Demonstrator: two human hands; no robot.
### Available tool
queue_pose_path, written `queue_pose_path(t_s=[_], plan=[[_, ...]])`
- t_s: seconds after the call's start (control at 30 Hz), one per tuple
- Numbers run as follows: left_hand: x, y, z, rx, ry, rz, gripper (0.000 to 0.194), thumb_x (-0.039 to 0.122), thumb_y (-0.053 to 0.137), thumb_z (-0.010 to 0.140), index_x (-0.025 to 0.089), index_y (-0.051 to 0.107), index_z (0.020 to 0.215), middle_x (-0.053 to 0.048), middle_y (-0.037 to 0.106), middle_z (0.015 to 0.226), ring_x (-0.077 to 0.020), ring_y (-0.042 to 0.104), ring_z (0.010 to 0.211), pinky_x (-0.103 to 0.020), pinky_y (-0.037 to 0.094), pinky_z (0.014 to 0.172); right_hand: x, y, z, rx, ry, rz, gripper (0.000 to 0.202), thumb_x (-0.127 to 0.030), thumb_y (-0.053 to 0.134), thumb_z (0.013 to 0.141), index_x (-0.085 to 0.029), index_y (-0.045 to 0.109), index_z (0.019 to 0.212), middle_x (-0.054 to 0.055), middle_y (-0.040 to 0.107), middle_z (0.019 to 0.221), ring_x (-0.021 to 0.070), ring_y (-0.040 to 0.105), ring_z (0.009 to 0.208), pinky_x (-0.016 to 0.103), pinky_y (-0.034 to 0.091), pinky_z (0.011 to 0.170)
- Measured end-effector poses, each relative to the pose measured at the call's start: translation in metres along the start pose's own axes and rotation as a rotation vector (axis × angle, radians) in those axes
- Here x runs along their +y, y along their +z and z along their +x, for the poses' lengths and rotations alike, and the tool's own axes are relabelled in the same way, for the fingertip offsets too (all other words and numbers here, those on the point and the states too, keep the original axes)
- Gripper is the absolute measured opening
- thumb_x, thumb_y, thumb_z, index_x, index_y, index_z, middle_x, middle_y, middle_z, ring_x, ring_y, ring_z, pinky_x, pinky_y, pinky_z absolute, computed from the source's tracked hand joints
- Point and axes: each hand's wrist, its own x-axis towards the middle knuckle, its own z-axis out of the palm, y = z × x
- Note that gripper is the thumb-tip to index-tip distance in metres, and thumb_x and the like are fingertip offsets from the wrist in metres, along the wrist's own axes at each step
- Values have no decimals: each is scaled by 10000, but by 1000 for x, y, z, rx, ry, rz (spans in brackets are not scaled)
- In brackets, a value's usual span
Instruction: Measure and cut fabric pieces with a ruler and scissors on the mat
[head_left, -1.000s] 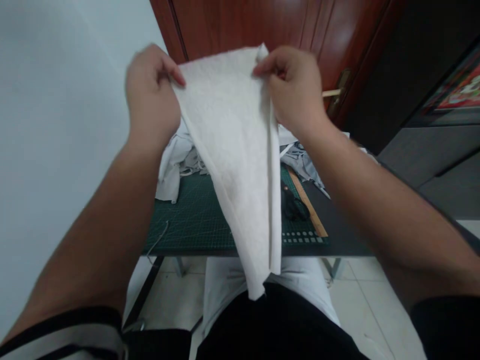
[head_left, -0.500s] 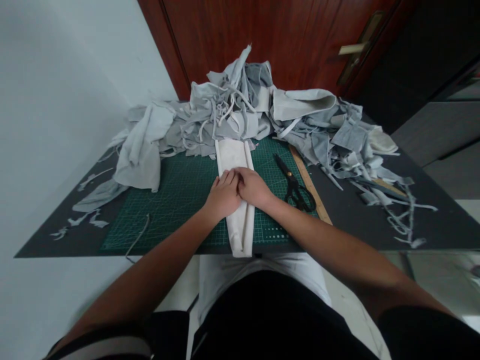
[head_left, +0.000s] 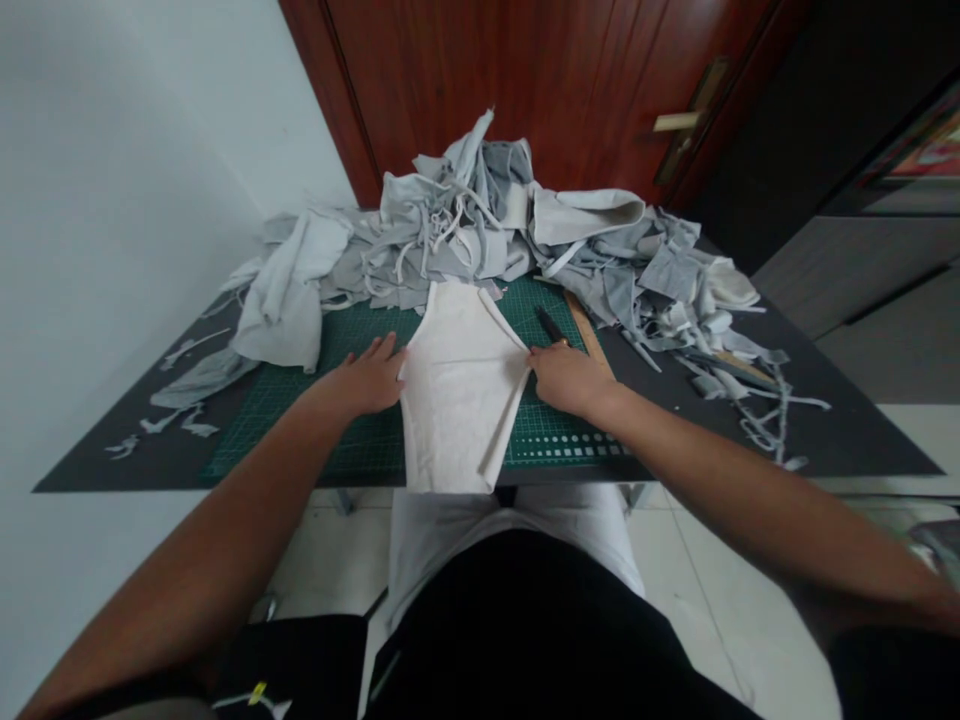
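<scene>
A piece of white cloth [head_left: 465,400] lies spread on the green cutting mat [head_left: 349,440], its sides drawn out wide at the middle. At its left edge is my left hand [head_left: 367,378], thumb and forefinger pinching the fabric while the other fingers stretch out. My right hand [head_left: 568,378] grips the opposite edge, pulling it to a point. A fold runs along the cloth's lower right side, and its near end reaches the table edge. Black scissors [head_left: 551,325] lie just beyond my right hand, their handles mostly hidden by it.
Grey and white fabric scraps [head_left: 442,230] are heaped along the back of the dark table [head_left: 840,440]. A wooden ruler [head_left: 589,330] lies right of the scissors. Behind stands a reddish-brown door [head_left: 540,80], with a white wall [head_left: 150,200] on the left.
My hands were together on the narrowly folded cloth. They have moved apart to its two sides, and the cloth is now opened out wide.
</scene>
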Motion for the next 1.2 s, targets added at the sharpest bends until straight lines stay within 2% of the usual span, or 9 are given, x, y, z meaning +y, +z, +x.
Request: queue_pose_path(t_s=[0.1,0.2,0.3,0.43,0.63,0.8,0.97,1.1,1.2], plan=[[32,-12,-3,268,111,-179,691,109,408,909,87,372,1599,-184,176,1740,-364,186,1607,-646,216,1258,-31,-4,-10,95,-31,47,442,-57,453,925,22,674,1299,274,571,1490,327,545,1384,392,426,1156],[81,-20,10,517,185,-727,645,155,421,899,128,460,1542,-129,438,1642,-262,392,1531,-469,301,1271,-76,6,-30,152,-203,245,368,-146,475,976,-46,693,1255,193,710,1286,273,635,1226,348,475,1094],[123,-14,28,552,59,-1240,541,184,519,827,176,621,1359,-82,635,1443,-262,533,1406,-434,365,1231,-112,25,-48,102,-328,333,310,-220,533,988,-56,719,1174,180,730,1187,272,649,1138,361,492,1067],[144,5,43,539,-50,-1323,386,228,545,819,155,684,1171,-120,715,1280,-299,633,1252,-464,450,1145,-128,45,-56,147,-306,406,386,-242,548,994,-33,681,1290,183,690,1306,284,575,1273,388,400,1187],[134,7,58,706,-184,-1338,400,260,463,890,158,646,1231,-108,690,1321,-249,620,1262,-385,457,1125,-134,46,-57,125,-225,409,538,-272,440,1037,-68,504,1530,185,494,1594,334,351,1532,583,162,1292],[118,9,65,812,-227,-1233,469,225,360,943,155,606,1336,-110,653,1399,-233,586,1318,-371,434,1154,-138,45,-60,82,-133,347,618,-315,422,1041,-49,403,1598,213,321,1684,392,205,1595,651,109,1276],[96,21,60,683,-124,-931,515,211,412,936,129,578,1416,-144,606,1490,-231,541,1400,-373,373,1216,-120,54,-69,136,-49,293,634,-279,318,1068,80,337,1590,277,276,1670,375,229,1589,499,213,1293],[75,25,44,548,-18,-604,497,235,479,942,191,612,1419,-120,522,1586,-266,420,1509,-473,228,1289,-96,58,-84,146,-15,247,605,-239,296,1068,50,345,1598,252,298,1669,339,254,1587,482,237,1291],[62,27,35,485,-5,-413,533,324,503,969,248,560,1494,-110,406,1667,-341,286,1576,-602,162,1276,-81,58,-99,130,15,240,599,-210,291,1059,29,339,1606,222,286,1679,317,253,1591,505,241,1291]])
